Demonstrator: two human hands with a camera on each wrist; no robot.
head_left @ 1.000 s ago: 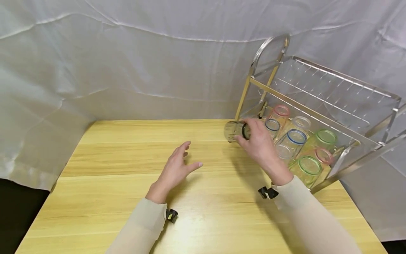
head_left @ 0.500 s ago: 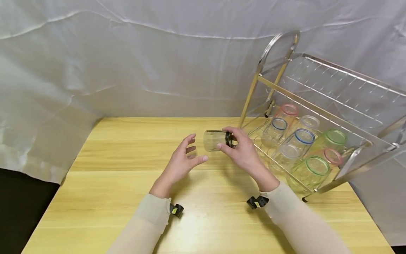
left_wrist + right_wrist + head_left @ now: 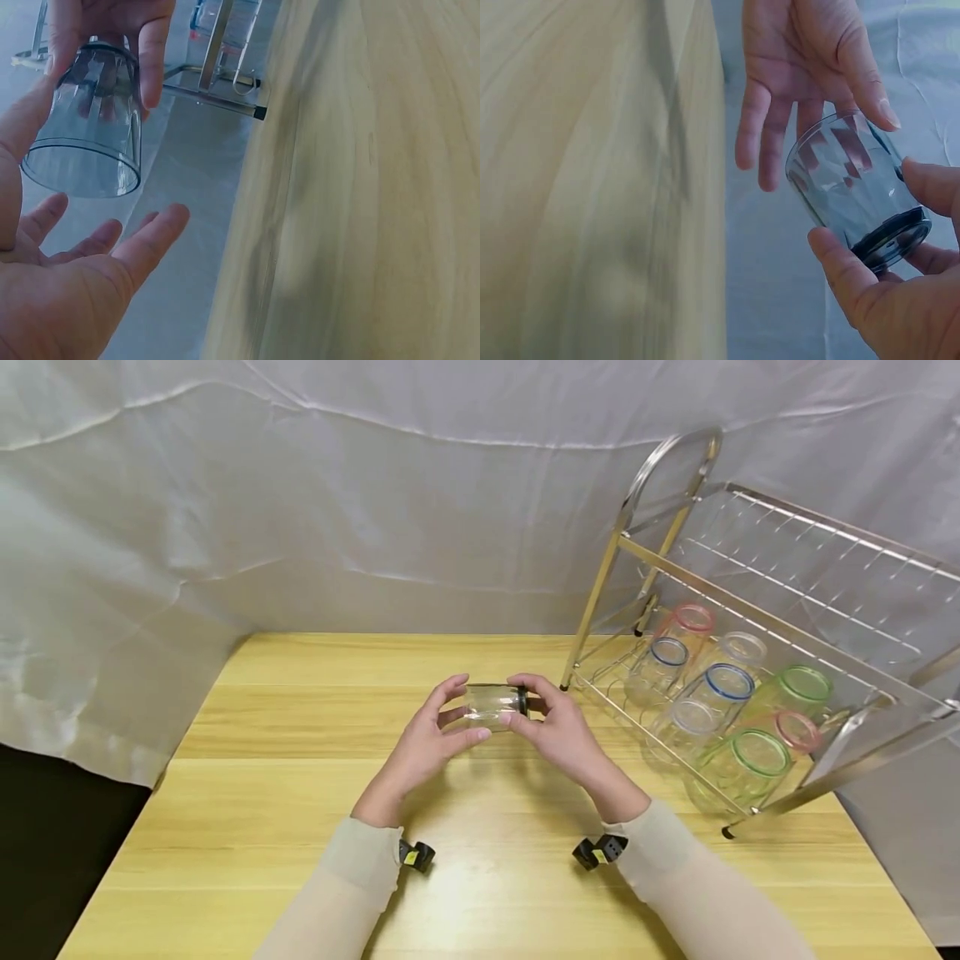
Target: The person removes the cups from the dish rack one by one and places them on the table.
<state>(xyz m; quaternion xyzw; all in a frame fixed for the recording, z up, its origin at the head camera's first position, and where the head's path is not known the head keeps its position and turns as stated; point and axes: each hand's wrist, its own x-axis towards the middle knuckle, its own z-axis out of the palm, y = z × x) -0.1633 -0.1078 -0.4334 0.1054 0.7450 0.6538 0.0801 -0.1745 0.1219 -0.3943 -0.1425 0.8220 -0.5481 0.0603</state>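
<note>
A grey-tinted, tapered glass tumbler (image 3: 489, 700), gripped near its base by the right hand (image 3: 561, 727), has been brought to the left hand (image 3: 424, 737) — fingers spread, unclosed — within reach of both

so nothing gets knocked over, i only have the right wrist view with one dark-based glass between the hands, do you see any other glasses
Observer: Yes, other glasses stand below the upper tier of a metal rack.
Operator: ok which side is that rack on
Observer: The person's right, out past the right hand.
Operator: what colours show on the top ends of those glasses
Observer: Green, blue and pink rings, plus colourless.
</note>
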